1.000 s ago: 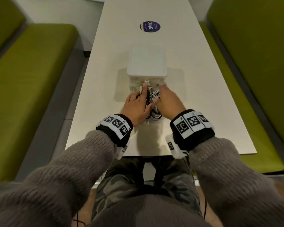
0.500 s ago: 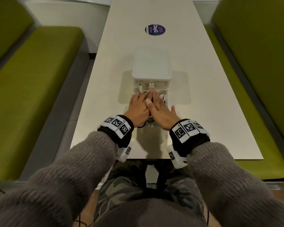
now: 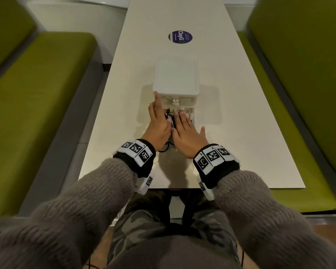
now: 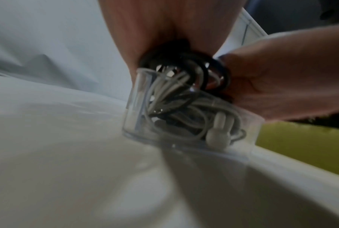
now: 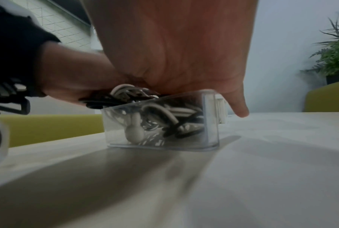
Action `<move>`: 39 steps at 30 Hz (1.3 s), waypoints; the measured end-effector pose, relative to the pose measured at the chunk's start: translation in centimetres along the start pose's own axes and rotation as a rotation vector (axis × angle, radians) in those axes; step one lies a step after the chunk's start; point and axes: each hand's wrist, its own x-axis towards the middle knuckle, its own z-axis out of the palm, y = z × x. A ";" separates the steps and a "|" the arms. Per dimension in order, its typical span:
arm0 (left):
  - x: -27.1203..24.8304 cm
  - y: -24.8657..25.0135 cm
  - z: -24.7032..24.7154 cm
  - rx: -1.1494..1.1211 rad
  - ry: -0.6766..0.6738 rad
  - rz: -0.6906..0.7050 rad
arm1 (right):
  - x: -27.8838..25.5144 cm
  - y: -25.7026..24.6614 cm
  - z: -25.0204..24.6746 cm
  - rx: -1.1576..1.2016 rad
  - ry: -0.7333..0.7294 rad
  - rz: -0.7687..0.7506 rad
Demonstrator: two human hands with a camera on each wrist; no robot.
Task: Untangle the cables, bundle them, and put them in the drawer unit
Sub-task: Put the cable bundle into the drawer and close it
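Observation:
A white drawer unit (image 3: 176,78) stands mid-table with its clear bottom drawer (image 3: 192,111) pulled out toward me. Black and white cables (image 3: 171,119) fill the drawer and rise above its rim. My right hand (image 3: 188,133) lies flat on the cables with straight fingers, and its thumb is spread to the right. My left hand (image 3: 158,123) rests on the cables' left side, its index finger stretched up to the unit's front left corner. The wrist views show the drawer (image 4: 133,108) (image 5: 211,120) packed with cables (image 4: 176,98) (image 5: 164,117) under both palms.
The white table (image 3: 241,133) has a round purple sticker (image 3: 180,37) beyond the unit. Its near edge (image 3: 241,188) is just behind my wrists. Green benches run along the left (image 3: 37,113) and the right (image 3: 308,94). A plant (image 5: 336,54) stands far right.
My right hand went from curled over the cables to lying flat on them. My left index finger has reached forward to the unit's front corner. The drawer is still pulled out.

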 end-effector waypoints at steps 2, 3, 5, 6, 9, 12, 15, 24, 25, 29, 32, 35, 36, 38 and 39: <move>0.3 0.4 -0.6 -0.058 -0.061 -0.036 | 0.1 0.1 0.1 -0.003 -0.008 0.002; 0.5 0.7 -1.0 -0.056 -0.114 -0.063 | 0.2 0.1 0.1 0.000 -0.016 0.006; 0.5 1.4 -1.8 -0.003 -0.173 -0.120 | 0.2 0.1 0.0 0.000 -0.031 0.011; 0.5 1.7 -2.3 0.026 -0.161 -0.129 | 0.3 0.2 -0.1 0.000 -0.036 0.015; -0.1 2.0 -4.1 0.129 0.093 -0.039 | 0.3 0.1 -0.2 -0.003 -0.043 0.028; -1.5 1.2 -5.2 0.189 0.212 0.072 | 0.3 0.2 -0.2 -0.001 -0.044 0.029; -1.8 0.2 -4.9 0.174 0.201 -0.032 | 0.3 0.1 0.0 -0.008 -0.040 0.018; -1.9 0.4 -2.4 0.623 -0.131 0.092 | 0.4 0.1 0.2 -0.016 -0.025 0.020; -1.6 0.2 -2.3 0.705 -0.151 0.147 | 0.4 0.2 0.2 -0.016 -0.025 0.019; -0.9 -0.2 -2.1 0.915 -0.309 0.143 | 0.4 0.2 -0.2 0.019 -0.051 0.009; 0.5 -0.5 -3.2 0.878 -0.433 0.062 | 0.5 0.4 -0.8 0.091 -0.097 0.003; 1.4 -1.1 -4.7 0.739 -0.485 0.036 | 0.2 0.4 -0.8 0.063 -0.129 -0.018; 1.4 -1.2 -4.9 0.706 -0.491 0.011 | 0.0 0.4 -0.6 0.025 -0.124 -0.022; 1.2 -0.8 -5.2 0.632 -0.490 0.007 | -0.2 0.2 -0.2 -0.035 -0.096 -0.019; 0.9 -0.4 -5.2 0.556 -0.459 0.027 | -0.2 0.2 -0.1 -0.043 -0.084 -0.016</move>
